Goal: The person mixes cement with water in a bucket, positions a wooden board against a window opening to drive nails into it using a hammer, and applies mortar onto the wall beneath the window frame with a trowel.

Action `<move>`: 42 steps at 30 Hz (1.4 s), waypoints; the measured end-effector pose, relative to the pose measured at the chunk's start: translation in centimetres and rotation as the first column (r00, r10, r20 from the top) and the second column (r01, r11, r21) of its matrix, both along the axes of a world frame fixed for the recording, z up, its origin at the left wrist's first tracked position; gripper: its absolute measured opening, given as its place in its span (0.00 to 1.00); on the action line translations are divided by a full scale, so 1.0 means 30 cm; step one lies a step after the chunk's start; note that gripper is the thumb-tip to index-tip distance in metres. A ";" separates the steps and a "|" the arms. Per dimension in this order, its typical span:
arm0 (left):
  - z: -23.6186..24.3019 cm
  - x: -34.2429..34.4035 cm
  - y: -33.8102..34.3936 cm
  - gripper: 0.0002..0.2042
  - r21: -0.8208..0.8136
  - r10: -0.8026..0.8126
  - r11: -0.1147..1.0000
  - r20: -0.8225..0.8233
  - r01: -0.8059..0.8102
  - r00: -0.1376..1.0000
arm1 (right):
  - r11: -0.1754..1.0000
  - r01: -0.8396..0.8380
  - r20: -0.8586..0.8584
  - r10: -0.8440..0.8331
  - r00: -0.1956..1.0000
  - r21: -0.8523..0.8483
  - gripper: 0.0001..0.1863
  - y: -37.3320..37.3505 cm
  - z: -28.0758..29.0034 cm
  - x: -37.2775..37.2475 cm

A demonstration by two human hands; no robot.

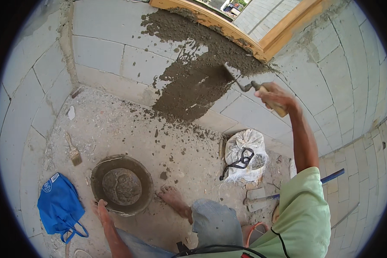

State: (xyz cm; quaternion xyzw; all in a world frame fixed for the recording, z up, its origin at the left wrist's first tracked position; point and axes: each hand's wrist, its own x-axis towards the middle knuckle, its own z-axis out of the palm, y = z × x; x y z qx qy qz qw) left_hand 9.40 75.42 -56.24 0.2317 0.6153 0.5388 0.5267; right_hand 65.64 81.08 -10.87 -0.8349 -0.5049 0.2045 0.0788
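Observation:
My right hand (pixel 274 96) is wrapped round the wooden handle of a trowel (pixel 279 109). The trowel's blade lies against wet grey mortar (pixel 198 84) spread over the block wall below a wooden window frame (pixel 265 48). Low on the left, my left hand (pixel 101 208) grips the near rim of a round dark bucket (pixel 147 180), fingers curled at its edge. Grey mortar (pixel 122 185) sits inside the bucket. The mortar on the wall has a rough, splattered upper part and a smoother lower part.
A blue fabric bag (pixel 61 206) and a brush (pixel 74 150) lie left of the bucket. Against the wall stands a white sack (pixel 245 150) with a black strap. A blue-handled tool (pixel 262 198) rests on the right. Mortar lumps dot the floor near my bare foot (pixel 174 198).

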 end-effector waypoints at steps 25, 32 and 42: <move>0.104 0.040 0.005 0.09 0.019 -0.087 0.996 -0.066 0.088 0.994 | 0.791 -0.545 0.140 0.595 0.791 -0.279 0.28 -0.201 -0.677 -0.566; 0.114 0.032 0.009 0.10 0.007 -0.084 0.996 -0.070 0.085 0.994 | 0.787 -0.565 0.031 0.589 0.808 -0.248 0.27 -0.125 -0.743 -0.599; 0.087 0.025 0.016 0.10 0.002 -0.079 0.997 -0.010 0.079 0.997 | 0.941 -0.205 -0.114 0.242 0.964 0.268 0.28 0.100 -0.531 -0.476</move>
